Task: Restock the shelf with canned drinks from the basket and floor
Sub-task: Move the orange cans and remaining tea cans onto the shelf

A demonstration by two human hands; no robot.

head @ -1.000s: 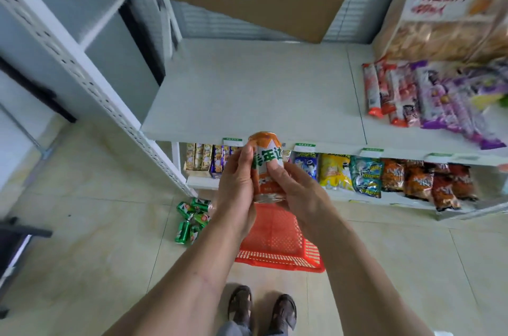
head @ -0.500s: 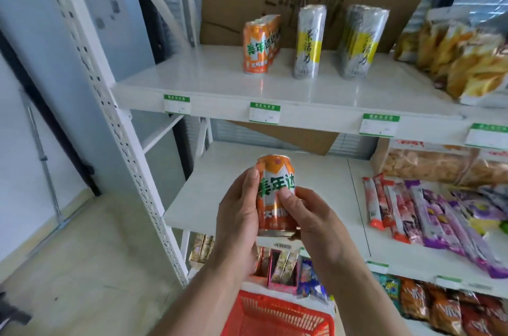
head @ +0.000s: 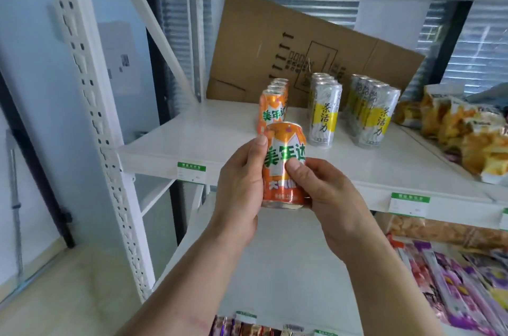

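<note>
An orange can point(head: 283, 168) with green lettering stands upright between both my hands, just in front of the upper white shelf point(head: 192, 140). My left hand point(head: 239, 192) grips its left side with the thumb high on the label. My right hand point(head: 327, 198) grips its right side, thumb across the front. On the shelf behind it a row of matching orange cans point(head: 272, 107) runs back toward the cardboard. To the right stand two rows of tall silver-and-yellow cans point(head: 324, 116), the farther row point(head: 373, 118) beside the snacks. The basket and floor cans are out of view.
A brown cardboard sheet point(head: 302, 47) leans at the shelf's back. Yellow snack bags point(head: 461, 132) fill the shelf's right end. Purple and pink packets point(head: 453, 286) lie on the shelf below. A perforated white upright point(head: 93, 121) borders the left side.
Both hands have lifted the orange can from above the basket up to the upper shelf's front edge. My view has tilted up, so the basket and floor cans have dropped out of sight.
</note>
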